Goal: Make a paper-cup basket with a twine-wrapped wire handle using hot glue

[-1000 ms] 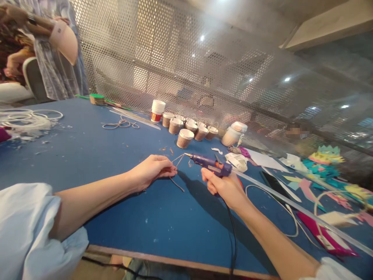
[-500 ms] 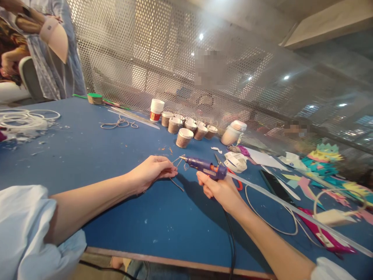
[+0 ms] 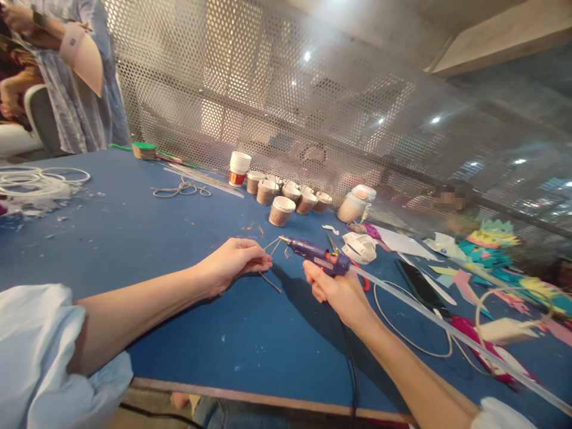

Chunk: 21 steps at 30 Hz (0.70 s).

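Observation:
My left hand (image 3: 232, 261) rests on the blue table (image 3: 134, 238) with its fingers pinched on a thin piece of twine (image 3: 270, 262) whose ends stick out to the right. My right hand (image 3: 337, 292) grips a purple hot glue gun (image 3: 313, 250). Its nozzle points left, close to the twine ends. A long clear glue stick (image 3: 447, 322) juts out of the gun's back, and a black cord (image 3: 351, 363) runs from it toward me.
Several twine-wrapped paper cups (image 3: 281, 210) and a stack of white cups (image 3: 239, 167) stand by the perforated metal wall. Tape rolls, scissors, a black phone (image 3: 420, 286) and coloured paper cut-outs (image 3: 491, 250) lie at the right. White rings (image 3: 36, 182) lie far left, near another person.
My right hand has carried the glue gun a little left, bringing its nozzle nearer the twine. My left hand has held still.

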{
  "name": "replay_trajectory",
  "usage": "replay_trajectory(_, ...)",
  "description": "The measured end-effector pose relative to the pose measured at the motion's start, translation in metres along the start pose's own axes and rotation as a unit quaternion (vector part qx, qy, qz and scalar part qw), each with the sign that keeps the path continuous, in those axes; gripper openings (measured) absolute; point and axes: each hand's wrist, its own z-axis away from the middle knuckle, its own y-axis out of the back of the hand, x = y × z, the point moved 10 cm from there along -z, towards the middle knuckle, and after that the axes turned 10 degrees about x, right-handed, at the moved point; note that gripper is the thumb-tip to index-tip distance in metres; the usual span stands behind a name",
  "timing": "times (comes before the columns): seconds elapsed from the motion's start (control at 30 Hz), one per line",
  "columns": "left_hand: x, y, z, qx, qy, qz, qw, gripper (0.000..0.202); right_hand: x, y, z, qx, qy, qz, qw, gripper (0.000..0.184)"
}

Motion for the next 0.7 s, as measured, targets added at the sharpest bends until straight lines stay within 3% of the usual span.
replay_trajectory(0.4,0.001,-0.001,0.002,0.001,0.002,-0.003,1.0,0.015,-0.002,0.003,0.003,0.011,-0.002,0.017,1.0,0.038)
replay_trajectory(0.6,0.003,-0.003,0.001,-0.01,-0.009,0.004,1.0,0.012,-0.001,-0.006,0.011,-0.03,-0.01,0.048,0.998,0.039)
replay_trajectory(0.7,0.003,-0.003,0.001,-0.01,-0.009,0.005,1.0,0.011,-0.002,-0.003,0.01,-0.015,-0.002,0.035,0.999,0.039)
